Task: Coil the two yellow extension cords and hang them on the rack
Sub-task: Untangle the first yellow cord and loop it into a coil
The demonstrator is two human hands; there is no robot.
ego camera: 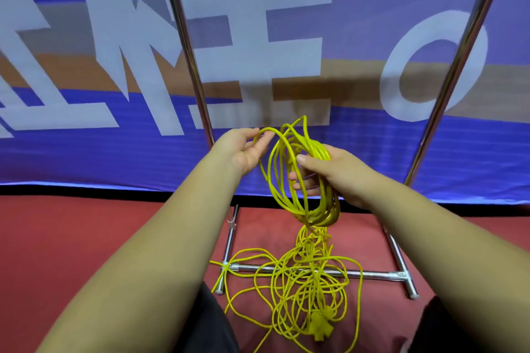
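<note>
Yellow extension cords (304, 289) lie tangled on the red floor (71, 238), over the base bar of the rack (372, 274), between its uprights. Our right hand (332, 172) grips a coil (286, 180) above the tangle, and our left hand (246, 152) pinches its top loop. We cannot tell the cords apart, and the rack's top is cut off.

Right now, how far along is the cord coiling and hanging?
Done: several loops gathered in a coil held by the right hand. In hand: the left hand holds the next loop. Left: the loose tangle on the floor, then hanging; no cord hangs on the visible rack.
</note>
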